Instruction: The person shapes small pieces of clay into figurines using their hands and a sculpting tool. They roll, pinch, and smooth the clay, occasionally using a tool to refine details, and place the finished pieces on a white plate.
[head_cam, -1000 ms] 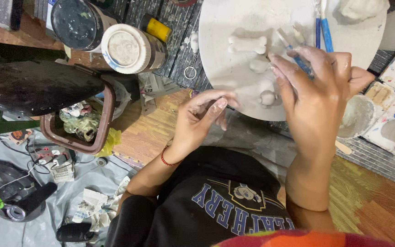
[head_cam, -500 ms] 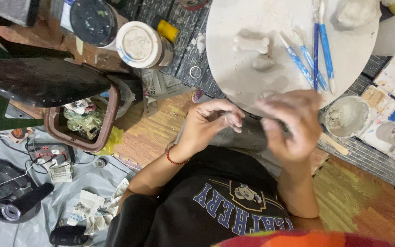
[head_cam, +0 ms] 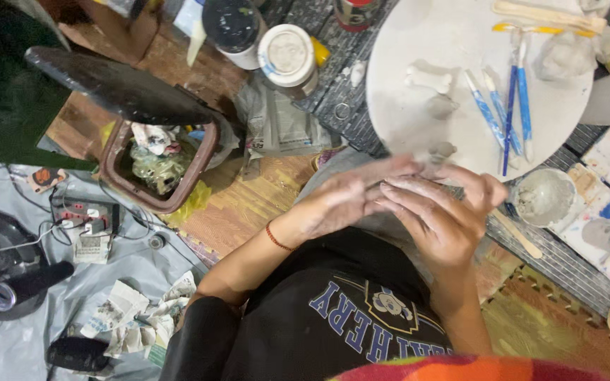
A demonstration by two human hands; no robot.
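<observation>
My left hand, with a red string bracelet on its wrist, and my right hand meet in front of my chest, both coated in grey clay. Their fingers are stretched out and touching, and anything between them is hidden. Just beyond them lies a round white board. It carries several blue modelling tools, a bone-shaped clay piece and two small clay lumps. A grey cup of clay slip stands to the right of my right hand.
A brown bin full of scraps sits at left under its raised black lid. Two lidded jars stand behind crumpled newspaper. A power strip and cables lie on grey sheeting. A wooden stick lies by the cup.
My right hand has left the blue tool on the board and come down to meet my left hand. The two hands now press together, closer to my body.
</observation>
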